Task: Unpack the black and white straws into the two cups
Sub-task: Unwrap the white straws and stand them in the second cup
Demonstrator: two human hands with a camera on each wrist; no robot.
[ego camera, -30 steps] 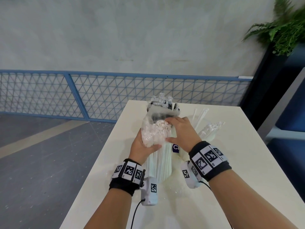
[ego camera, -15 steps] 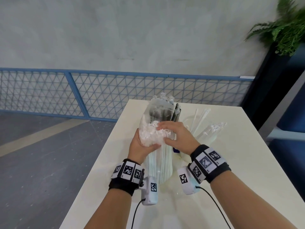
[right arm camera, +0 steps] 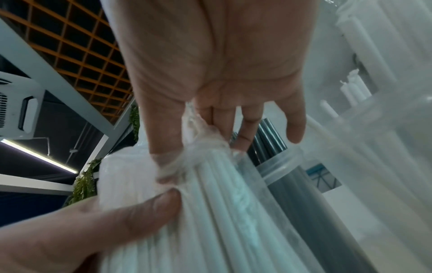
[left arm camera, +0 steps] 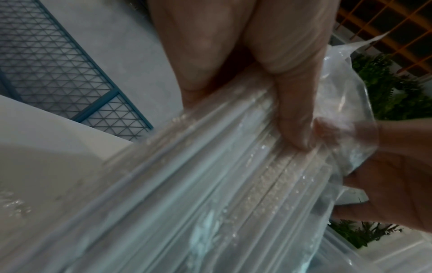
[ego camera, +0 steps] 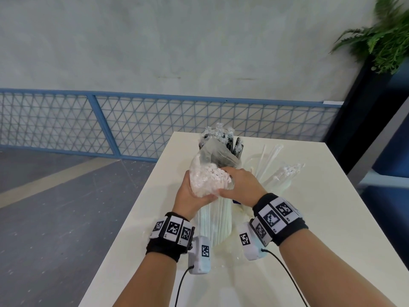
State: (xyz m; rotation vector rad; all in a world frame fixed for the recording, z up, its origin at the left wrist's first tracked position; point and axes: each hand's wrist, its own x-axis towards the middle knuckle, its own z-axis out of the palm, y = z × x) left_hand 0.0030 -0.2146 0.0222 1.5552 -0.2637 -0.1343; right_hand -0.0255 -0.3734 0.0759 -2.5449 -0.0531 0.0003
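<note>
A clear bag of white straws (ego camera: 215, 218) stands upright on the white table (ego camera: 321, 218). My left hand (ego camera: 188, 196) grips it from the left near the top, thumb across the front (left arm camera: 292, 114). From the right, my right hand (ego camera: 230, 180) pinches the bunched plastic at the straw tops (right arm camera: 201, 140). Just behind the bag, wrapped black straws (ego camera: 230, 145) stand in a clear cup (right arm camera: 287, 162). A second clear cup (ego camera: 278, 187) to the right holds several wrapped white straws (ego camera: 290, 169). The bag's loose mouth (ego camera: 212, 149) rises above my fingers.
Crumpled clear plastic (ego camera: 223, 255) lies on the table in front of the bag. The table's left edge (ego camera: 132, 218) drops to a grey floor. A blue mesh fence (ego camera: 132, 122) runs behind, and a potted plant (ego camera: 385, 41) stands at the far right.
My right hand has slid slightly down and left over the straw tops, bunching the plastic. The left hand keeps its grip and the bag stays upright.
</note>
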